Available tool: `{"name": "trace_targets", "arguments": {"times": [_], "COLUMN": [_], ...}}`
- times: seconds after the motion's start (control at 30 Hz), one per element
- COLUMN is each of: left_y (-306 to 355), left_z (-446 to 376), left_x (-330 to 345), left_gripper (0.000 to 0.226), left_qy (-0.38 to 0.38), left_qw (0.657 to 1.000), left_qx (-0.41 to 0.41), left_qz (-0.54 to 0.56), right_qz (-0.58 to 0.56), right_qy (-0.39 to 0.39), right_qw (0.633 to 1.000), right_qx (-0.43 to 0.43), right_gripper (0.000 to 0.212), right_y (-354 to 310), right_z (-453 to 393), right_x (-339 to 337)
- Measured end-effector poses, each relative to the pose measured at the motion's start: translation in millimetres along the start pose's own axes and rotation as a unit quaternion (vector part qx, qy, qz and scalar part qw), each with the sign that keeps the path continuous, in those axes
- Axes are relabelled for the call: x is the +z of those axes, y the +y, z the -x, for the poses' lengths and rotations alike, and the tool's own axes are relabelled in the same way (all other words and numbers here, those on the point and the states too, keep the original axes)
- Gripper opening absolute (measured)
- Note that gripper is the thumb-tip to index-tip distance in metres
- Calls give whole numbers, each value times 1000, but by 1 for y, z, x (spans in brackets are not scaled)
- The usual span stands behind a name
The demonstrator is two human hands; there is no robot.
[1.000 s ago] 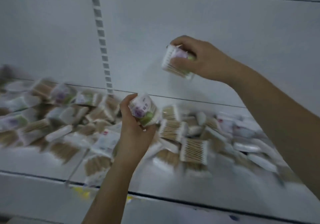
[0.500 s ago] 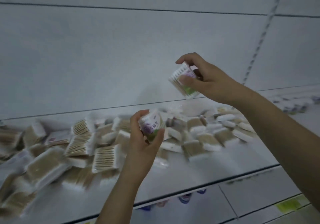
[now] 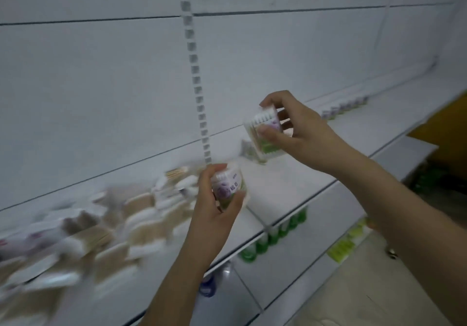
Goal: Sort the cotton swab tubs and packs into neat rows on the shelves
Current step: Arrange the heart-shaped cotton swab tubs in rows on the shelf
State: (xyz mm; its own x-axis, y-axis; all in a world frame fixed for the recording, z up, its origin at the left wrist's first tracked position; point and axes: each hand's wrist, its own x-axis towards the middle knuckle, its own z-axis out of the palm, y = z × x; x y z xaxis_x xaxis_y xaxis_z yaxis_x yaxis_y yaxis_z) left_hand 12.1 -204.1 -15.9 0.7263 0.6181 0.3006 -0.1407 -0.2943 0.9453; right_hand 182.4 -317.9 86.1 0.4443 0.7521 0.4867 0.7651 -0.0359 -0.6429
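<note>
My left hand point(image 3: 214, 214) grips a clear cotton swab tub point(image 3: 228, 186) with a purple and green label, held above the white shelf point(image 3: 290, 184). Higher and to the right, my right hand point(image 3: 303, 133) holds a second tub point(image 3: 265, 136) of the same kind, tilted, with its white swab tips showing. A blurred heap of swab packs point(image 3: 101, 229) covers the left part of the shelf. One more tub point(image 3: 249, 150) stands on the shelf just behind the right-hand one. A short row of tubs point(image 3: 345, 107) stands far along the shelf at the right.
A slotted upright point(image 3: 195, 73) runs down the white back panel. Green-capped bottles point(image 3: 275, 234) line the lower shelf, with a blue-capped one point(image 3: 207, 286) further left. Yellow price tags point(image 3: 343, 245) sit on a shelf edge. The shelf between heap and far row is bare.
The view has swung to the right, so the heap of packs now lies at the left. Both hands still hold their tubs; the right one sits lower relative to the shelf.
</note>
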Motion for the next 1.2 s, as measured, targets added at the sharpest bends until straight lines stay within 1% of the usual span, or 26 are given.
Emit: {"name": "trace_targets", "arguments": {"times": [0.2, 0.33, 0.43, 0.57, 0.67, 0.77, 0.87, 0.97, 1.03, 1.1, 1.2], "left_y": [-11, -18, -29, -43, -52, -58, -62, -69, -72, -73, -77], "left_z": [-51, -95, -126, -162, -189, -216, -237, -252, -261, -271, -284], "left_x": [82, 125, 158, 195, 215, 230, 246, 261, 271, 282, 305], "left_gripper": [26, 17, 16, 15, 21, 29, 27, 28, 29, 29, 34], "left_qy": [-115, -153, -164, -185, -204, -192, -173, -137, -103, -68, -35], "left_qw": [993, 988, 986, 983, 979, 981, 984, 988, 989, 986, 985], "left_qx": [19, 17, 6, 10, 3, 2, -2, 2, 15, 31, 43], "left_qz": [-32, -12, 7, -5, -23, -34, -47, -64, -108, -152, -165], "right_qz": [68, 99, 111, 121, 116, 115, 126, 121, 124, 122, 106], "right_qy": [79, 115, 120, 110, 97, 64, 35, 13, -7, -26, -62], "right_qw": [992, 984, 982, 981, 983, 987, 988, 990, 990, 990, 992], "right_qx": [66, 90, 98, 101, 104, 97, 78, 70, 65, 60, 38], "right_gripper": [34, 35, 37, 41, 42, 47, 55, 48, 45, 45, 51], "right_y": [70, 116, 154, 209, 247, 284, 321, 357, 382, 408, 443], "right_z": [19, 19, 8, -24, -58, -86, -104, -119, -129, -138, -151], "right_x": [-72, -100, -113, -123, -130, -134, -135, -138, -141, -144, -147]}}
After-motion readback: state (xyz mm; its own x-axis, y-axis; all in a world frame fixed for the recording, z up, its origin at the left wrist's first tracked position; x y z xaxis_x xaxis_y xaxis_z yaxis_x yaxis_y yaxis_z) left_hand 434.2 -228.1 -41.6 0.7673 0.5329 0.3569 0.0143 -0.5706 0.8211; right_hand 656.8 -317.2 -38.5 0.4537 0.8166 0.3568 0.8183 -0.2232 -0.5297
